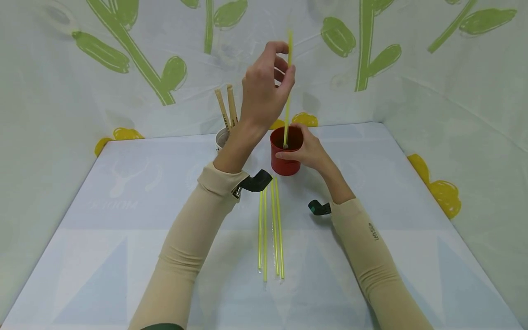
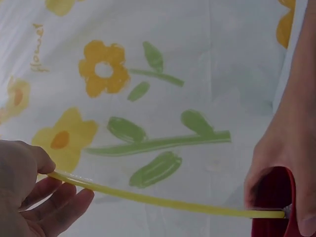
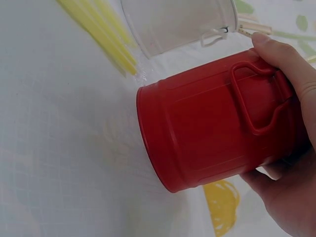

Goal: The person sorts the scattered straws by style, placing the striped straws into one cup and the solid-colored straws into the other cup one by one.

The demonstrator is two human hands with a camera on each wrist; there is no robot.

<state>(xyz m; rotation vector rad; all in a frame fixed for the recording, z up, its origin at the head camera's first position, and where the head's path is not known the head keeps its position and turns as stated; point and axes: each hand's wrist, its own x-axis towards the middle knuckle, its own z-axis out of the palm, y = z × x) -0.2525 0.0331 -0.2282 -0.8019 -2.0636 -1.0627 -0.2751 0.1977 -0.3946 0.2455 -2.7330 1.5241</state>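
My left hand [image 1: 268,85], raised high, holds a long yellow straw [image 1: 287,110] near its upper end. The straw stands nearly upright with its lower tip inside the red bucket [image 1: 284,158]; in the left wrist view it bows slightly. My right hand [image 1: 311,149] grips the bucket around its rim from the right. The right wrist view shows the bucket's wire side handle [image 3: 252,106]. Several more yellow straws [image 1: 265,233], with clear wrapper ends showing, lie on the table in front of the bucket.
Left of the red bucket stands a white bucket [image 1: 221,139], partly hidden behind my left forearm, with light wooden sticks [image 1: 228,107] in it. A patterned curtain [image 1: 330,101] hangs behind the white-and-blue table [image 1: 123,256].
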